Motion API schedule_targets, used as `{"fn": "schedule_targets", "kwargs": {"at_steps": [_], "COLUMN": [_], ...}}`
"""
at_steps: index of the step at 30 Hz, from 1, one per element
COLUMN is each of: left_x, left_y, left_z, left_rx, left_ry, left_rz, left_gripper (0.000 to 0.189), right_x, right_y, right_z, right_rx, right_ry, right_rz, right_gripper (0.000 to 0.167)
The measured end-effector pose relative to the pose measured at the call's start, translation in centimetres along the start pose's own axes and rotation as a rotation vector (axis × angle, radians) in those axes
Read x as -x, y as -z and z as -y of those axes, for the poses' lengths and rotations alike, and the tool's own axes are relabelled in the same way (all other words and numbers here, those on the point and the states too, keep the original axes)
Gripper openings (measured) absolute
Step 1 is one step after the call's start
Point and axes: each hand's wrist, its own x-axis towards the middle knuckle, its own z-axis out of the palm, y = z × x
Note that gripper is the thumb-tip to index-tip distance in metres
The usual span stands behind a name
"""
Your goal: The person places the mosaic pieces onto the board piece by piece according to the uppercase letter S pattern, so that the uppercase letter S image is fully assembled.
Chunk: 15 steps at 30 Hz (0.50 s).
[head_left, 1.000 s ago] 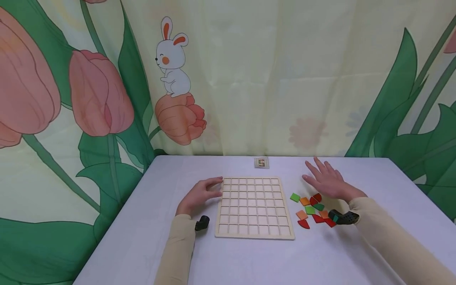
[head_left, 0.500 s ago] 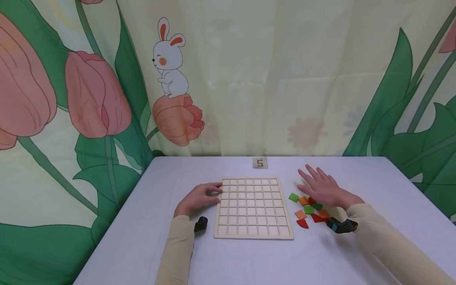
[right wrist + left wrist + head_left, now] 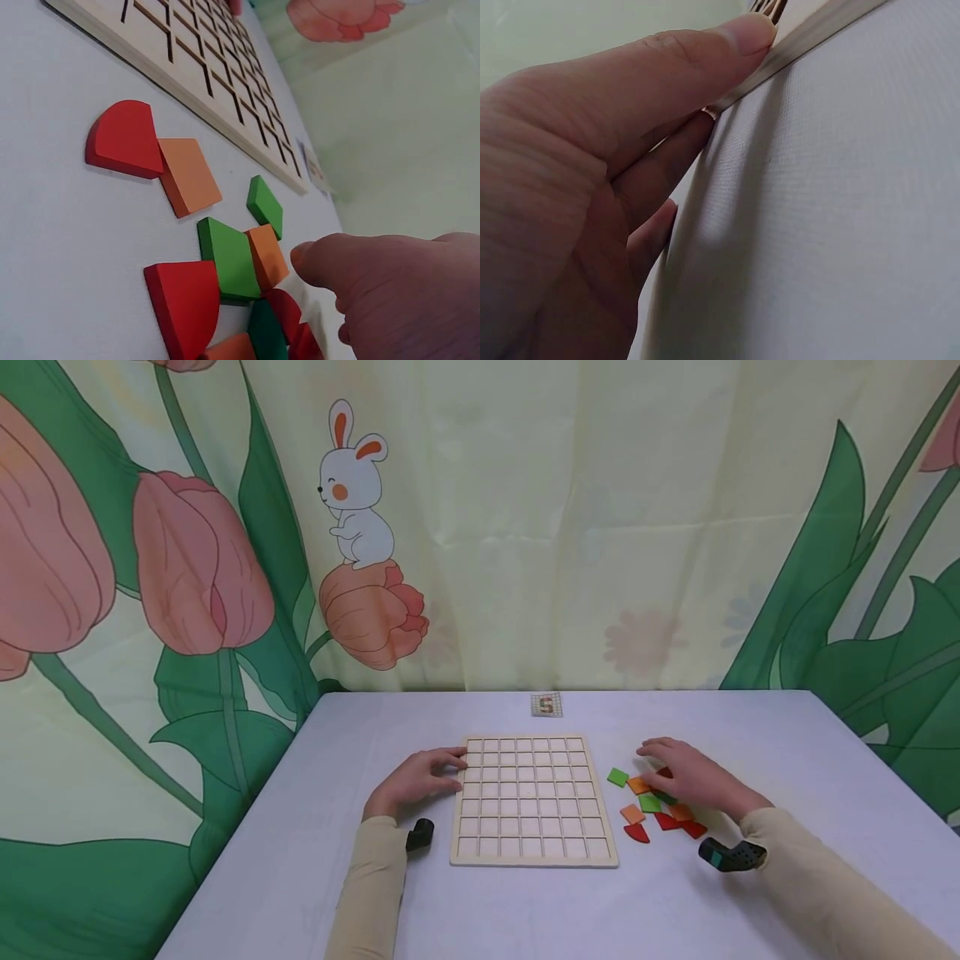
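Observation:
My left hand (image 3: 414, 779) rests at the left edge of a pale wooden grid board (image 3: 534, 862), thumb and fingertips touching its side. In the left wrist view the thumb (image 3: 705, 64) lies against the board's edge. My right hand (image 3: 697, 779) hovers palm-down over a loose cluster of coloured pieces, fingers slightly bent, covering some of them. Its thumb (image 3: 322, 259) is close beside an orange square (image 3: 268, 257) in the right wrist view. Around it lie a green square (image 3: 229, 259), a smaller-looking green square (image 3: 265, 206), red quarter-circles (image 3: 124, 141) and a dark green piece (image 3: 267, 330).
A small patterned card (image 3: 546, 705) lies behind the board near the table's back edge. The white-covered table (image 3: 540, 914) meets a curtain (image 3: 517, 527) printed with tulips and a rabbit. Black cameras (image 3: 732, 856) are strapped at both wrists.
My right hand has come lower and nearer over the pieces, its spread fingers drawing together and bending. My left hand stays at the board's edge.

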Motion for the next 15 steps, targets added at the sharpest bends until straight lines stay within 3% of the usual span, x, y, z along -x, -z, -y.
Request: {"fn": "schedule_targets", "kwargs": {"at_steps": [6,15], "left_x": [-0.07,-0.14], "left_y": [0.06,0.06], "left_z": [0.17,0.21], "left_rx": [0.008,0.001], "left_ry": [-0.002,-0.018], "left_rz": [0.002,0.010], "left_gripper": [0.035,0.034], "right_x": [0.14,0.06], "right_y": [-0.41,0.56], "right_z": [0.30,-0.11], "right_rx": [-0.067,-0.077], "right_ry": [0.002,0.004], "right_rz": [-0.015,0.052], "right_gripper": [0.033,0.029]}}
